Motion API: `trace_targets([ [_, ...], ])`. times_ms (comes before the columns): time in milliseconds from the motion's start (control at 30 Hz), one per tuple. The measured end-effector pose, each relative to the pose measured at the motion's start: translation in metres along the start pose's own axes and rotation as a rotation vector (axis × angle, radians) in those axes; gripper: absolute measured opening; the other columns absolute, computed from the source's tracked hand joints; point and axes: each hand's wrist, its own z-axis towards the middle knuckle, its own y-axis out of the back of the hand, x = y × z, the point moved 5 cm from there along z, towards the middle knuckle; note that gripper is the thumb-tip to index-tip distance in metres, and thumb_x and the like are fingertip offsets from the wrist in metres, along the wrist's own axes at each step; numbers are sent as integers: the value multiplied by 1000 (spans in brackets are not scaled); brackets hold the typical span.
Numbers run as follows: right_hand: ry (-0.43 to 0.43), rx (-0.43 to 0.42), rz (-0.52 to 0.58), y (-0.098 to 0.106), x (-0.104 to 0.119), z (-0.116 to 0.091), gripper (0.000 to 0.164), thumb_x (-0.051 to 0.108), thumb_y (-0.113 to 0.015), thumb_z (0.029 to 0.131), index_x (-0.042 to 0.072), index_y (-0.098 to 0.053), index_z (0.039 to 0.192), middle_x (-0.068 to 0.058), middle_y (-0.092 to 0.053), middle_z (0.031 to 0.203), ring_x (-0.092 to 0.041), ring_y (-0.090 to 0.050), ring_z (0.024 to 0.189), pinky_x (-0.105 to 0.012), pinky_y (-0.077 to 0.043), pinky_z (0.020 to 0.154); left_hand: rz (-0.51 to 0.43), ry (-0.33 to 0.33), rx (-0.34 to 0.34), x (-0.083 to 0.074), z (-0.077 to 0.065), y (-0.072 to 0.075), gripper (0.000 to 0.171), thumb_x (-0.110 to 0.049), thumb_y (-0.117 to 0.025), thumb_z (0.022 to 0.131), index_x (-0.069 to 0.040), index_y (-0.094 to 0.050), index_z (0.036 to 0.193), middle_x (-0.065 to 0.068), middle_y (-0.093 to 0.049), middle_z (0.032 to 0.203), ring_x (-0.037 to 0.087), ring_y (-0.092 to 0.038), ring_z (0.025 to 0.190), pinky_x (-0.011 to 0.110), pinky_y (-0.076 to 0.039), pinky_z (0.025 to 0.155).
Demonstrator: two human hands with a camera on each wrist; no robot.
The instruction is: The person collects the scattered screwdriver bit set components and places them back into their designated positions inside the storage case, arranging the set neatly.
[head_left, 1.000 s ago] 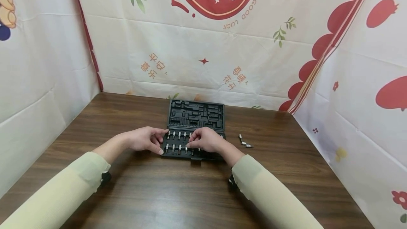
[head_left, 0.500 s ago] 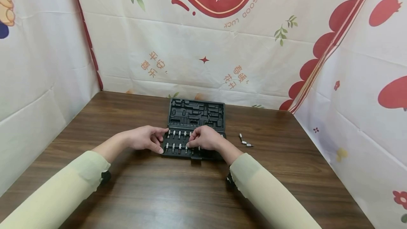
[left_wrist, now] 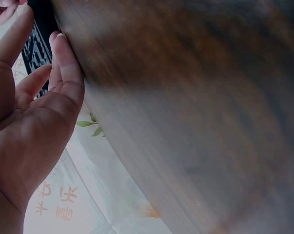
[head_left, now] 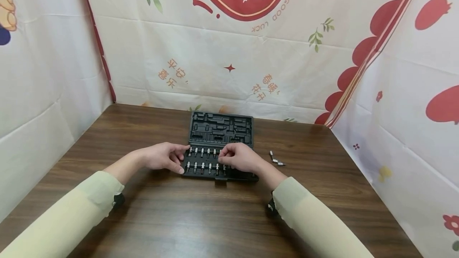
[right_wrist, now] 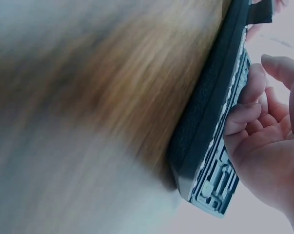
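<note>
An open black socket case point(head_left: 220, 130) lies on the table, its lid tipped back. Two rows of silver bit sockets point(head_left: 203, 166) stand in its tray. My left hand point(head_left: 163, 156) rests at the case's left end, thumb at the front corner and index finger near the hinge; its fingers look fairly straight in the left wrist view. My right hand point(head_left: 240, 157) hovers over the tray's right half and hides sockets there. In the right wrist view, its thumb and index fingertips point(right_wrist: 256, 78) come close together, with no socket visible between them.
Several loose bit sockets point(head_left: 275, 161) lie on the brown wooden table point(head_left: 165, 214) right of the case. Printed cloth point(head_left: 229, 47) hangs behind and at both sides of the table. The case's latch point(head_left: 220, 183) sticks out toward the front edge.
My right hand has shifted right and slightly back, uncovering front-row sockets that its fingertips were touching or covering. The left hand and the case have stayed put.
</note>
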Motion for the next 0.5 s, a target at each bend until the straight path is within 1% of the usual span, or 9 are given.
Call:
trace_targets([
  [167,-1,-44,40,11,-5,-13,11,26,-73,107,16,-78,106,2,-69,89,-15,-61,75,-33,-52,70,1,-19,-1,0,-1,0,96,-27,-90,94,7,-37,167,13,-71,126,23,-68,119,33,-54,99],
  [367,-30,-85,38,30,-21,-29,12,27,-72,107,17,-78,108,-3,-70,93,-17,-62,76,-33,-53,68,5,-4,-2,1,-1,0,96,-28,-90,93,5,-38,167,11,-71,125,21,-67,117,34,-53,100],
  [500,-56,-111,56,44,-33,-41,14,28,-72,108,15,-77,110,-6,-69,93,-19,-61,76,-34,-52,68,3,12,-3,2,0,-1,96,-29,-91,93,2,-39,168,10,-70,126,21,-67,118,37,-52,103],
])
